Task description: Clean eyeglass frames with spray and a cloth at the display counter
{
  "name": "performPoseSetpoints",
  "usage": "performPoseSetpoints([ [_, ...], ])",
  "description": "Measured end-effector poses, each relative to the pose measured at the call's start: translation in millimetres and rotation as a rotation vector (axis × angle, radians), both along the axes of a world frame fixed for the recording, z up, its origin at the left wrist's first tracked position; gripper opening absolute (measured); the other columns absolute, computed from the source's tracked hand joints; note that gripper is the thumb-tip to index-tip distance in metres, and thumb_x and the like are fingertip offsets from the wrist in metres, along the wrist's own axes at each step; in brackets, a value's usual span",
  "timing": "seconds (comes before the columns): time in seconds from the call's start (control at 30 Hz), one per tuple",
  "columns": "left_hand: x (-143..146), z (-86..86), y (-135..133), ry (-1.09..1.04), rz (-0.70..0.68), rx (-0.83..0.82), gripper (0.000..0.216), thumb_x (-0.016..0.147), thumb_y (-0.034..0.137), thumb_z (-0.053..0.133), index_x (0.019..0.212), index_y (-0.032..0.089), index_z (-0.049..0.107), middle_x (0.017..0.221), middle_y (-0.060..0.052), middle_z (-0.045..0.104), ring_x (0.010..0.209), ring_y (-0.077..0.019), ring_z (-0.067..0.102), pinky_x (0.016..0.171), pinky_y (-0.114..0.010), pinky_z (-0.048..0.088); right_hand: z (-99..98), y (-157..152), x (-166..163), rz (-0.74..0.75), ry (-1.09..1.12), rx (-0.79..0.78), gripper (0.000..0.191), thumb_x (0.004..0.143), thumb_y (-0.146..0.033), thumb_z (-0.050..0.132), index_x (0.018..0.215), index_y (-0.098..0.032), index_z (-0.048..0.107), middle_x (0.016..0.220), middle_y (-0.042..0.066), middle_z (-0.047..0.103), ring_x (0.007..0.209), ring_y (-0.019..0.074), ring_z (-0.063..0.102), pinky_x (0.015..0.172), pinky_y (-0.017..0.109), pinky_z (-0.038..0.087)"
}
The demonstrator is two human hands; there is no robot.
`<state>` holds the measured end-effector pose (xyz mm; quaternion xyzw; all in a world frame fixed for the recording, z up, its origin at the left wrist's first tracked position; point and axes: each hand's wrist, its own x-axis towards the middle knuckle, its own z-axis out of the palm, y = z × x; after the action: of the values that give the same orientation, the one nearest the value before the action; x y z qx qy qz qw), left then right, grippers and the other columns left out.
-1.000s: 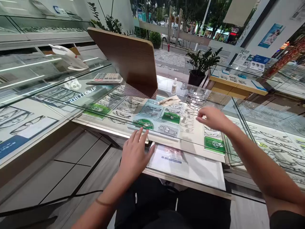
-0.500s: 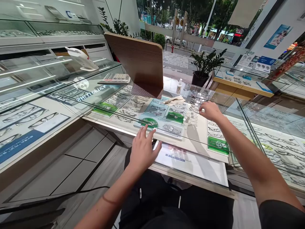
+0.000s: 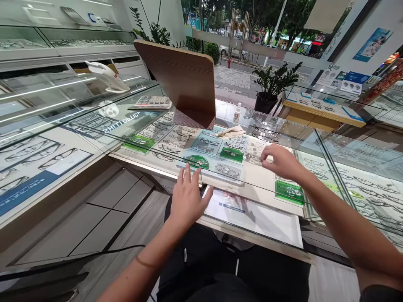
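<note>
My left hand [image 3: 188,197] is at the front edge of the glass display counter [image 3: 258,187], its fingers spread and holding nothing visible. Over the glass top, my right hand [image 3: 281,161] has its fingers curled and drawn together; whatever may be between them is too small or hidden to make out. Just beyond it lie several eyeglasses [image 3: 265,133] on the counter. A beige cloth [image 3: 231,131] and a small white spray bottle [image 3: 237,113] are to the left of these. Under the glass, rows of eyeglass frames [image 3: 227,170] sit among green cards [image 3: 231,154].
A brown upright board [image 3: 185,79] stands on the counter, with a calculator [image 3: 153,102] to its left. Further left is a white scanner on a stand [image 3: 107,77]. An open drawer [image 3: 267,224] juts out above my lap. A potted plant [image 3: 267,90] stands beyond the counter.
My right hand has come nearer to me and slightly right, away from the eyeglasses at the back, with its fingers curled. My left hand has hardly moved.
</note>
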<state>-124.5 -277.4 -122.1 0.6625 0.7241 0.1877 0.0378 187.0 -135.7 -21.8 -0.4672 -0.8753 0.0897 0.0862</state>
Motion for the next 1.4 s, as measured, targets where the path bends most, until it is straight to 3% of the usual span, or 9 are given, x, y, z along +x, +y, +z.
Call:
performPoseSetpoints([
  [0.1,-0.2,-2.8,1.4,0.013,-0.003,-0.019,0.083,0.102,0.061,0.054,0.165,0.007,0.045,0.176,-0.027,0.032,0.166,-0.0481,0.028,0.122,-0.067,0.046,8.0,-56.3,-6.8,0.108,0.079,-0.327,0.007,0.087,-0.02,0.067,0.086,-0.024,0.073,0.1,0.005,0.076,0.097,0.0248,0.068,0.088,0.037,0.049],
  [0.2,-0.3,-4.1,1.9,0.035,-0.014,-0.023,0.089,0.103,0.061,0.051,0.169,0.002,0.036,0.177,-0.027,0.032,0.167,-0.046,0.027,0.125,-0.065,0.043,-2.1,-100.3,-8.7,0.117,0.024,-0.565,0.007,0.086,-0.019,0.069,0.087,-0.024,0.073,0.098,0.004,0.076,0.093,0.0235,0.069,0.085,0.035,0.049],
  [0.37,-0.4,-3.3,3.3,0.052,-0.027,-0.048,0.092,0.104,0.062,0.047,0.171,0.001,0.032,0.178,-0.025,0.028,0.168,-0.0445,0.023,0.129,-0.064,0.038,-52.0,-123.6,-1.0,0.032,-0.073,-0.638,0.009,0.086,-0.016,0.065,0.082,-0.023,0.069,0.097,0.004,0.076,0.095,0.0232,0.069,0.082,0.032,0.046],
  [0.47,-0.6,-2.9,4.0,0.046,-0.037,-0.053,0.093,0.103,0.062,0.048,0.171,0.001,0.032,0.178,-0.026,0.028,0.168,-0.0442,0.023,0.13,-0.064,0.037,-89.4,-112.7,8.4,-0.002,-0.134,-0.584,0.008,0.087,-0.016,0.067,0.082,-0.022,0.069,0.099,0.005,0.077,0.092,0.0223,0.07,0.079,0.031,0.046],
  [0.6,-1.6,-3.2,4.3,0.035,-0.042,-0.066,0.093,0.103,0.064,0.047,0.171,0.001,0.031,0.178,-0.026,0.028,0.169,-0.0441,0.02,0.131,-0.063,0.035,-131.4,-80.2,22.1,-0.083,-0.253,-0.336,0.01,0.093,-0.019,0.065,0.086,-0.022,0.072,0.1,0.008,0.078,0.095,0.0238,0.069,0.077,0.032,0.046],
  [0.83,-1.6,-0.8,4.9,0.034,-0.046,-0.083,0.096,0.104,0.067,0.045,0.172,0.002,0.028,0.18,-0.025,0.024,0.17,-0.0447,0.013,0.128,-0.065,0.039,-179.8,-5.6,42.5,-0.11,-0.323,-0.115,0.023,0.099,-0.015,0.055,0.098,-0.015,0.079,0.111,0.017,0.077,0.112,0.0308,0.064,0.094,0.04,0.043],
  [0.97,0.1,2.4,5.5,0.042,-0.037,-0.12,0.098,0.103,0.068,0.044,0.174,0.002,0.024,0.18,-0.024,0.022,0.171,-0.0438,0.009,0.126,-0.064,0.042,-206.4,19.9,52.1,-0.09,-0.344,-0.037,0.029,0.101,-0.016,0.051,0.106,-0.013,0.08,0.114,0.018,0.076,0.116,0.0323,0.062,0.098,0.043,0.041],
  [1.13,0.4,1.9,6.8,0.061,-0.036,-0.117,0.099,0.101,0.067,0.049,0.172,0.0,0.027,0.179,-0.027,0.026,0.171,-0.0442,0.009,0.128,-0.063,0.039,-226.7,33.0,59.1,-0.063,-0.36,0.013,0.031,0.103,-0.016,0.049,0.107,-0.012,0.079,0.115,0.019,0.076,0.116,0.0326,0.061,0.099,0.044,0.04],
  [1.4,0.0,0.7,7.1,0.072,-0.041,-0.09,0.098,0.101,0.067,0.049,0.171,0.001,0.029,0.177,-0.028,0.029,0.171,-0.0447,0.01,0.128,-0.063,0.039,-239.3,35.1,61.2,-0.025,-0.358,0.029,0.03,0.103,-0.018,0.051,0.108,-0.013,0.081,0.116,0.019,0.076,0.116,0.0324,0.061,0.1,0.043,0.039],
])
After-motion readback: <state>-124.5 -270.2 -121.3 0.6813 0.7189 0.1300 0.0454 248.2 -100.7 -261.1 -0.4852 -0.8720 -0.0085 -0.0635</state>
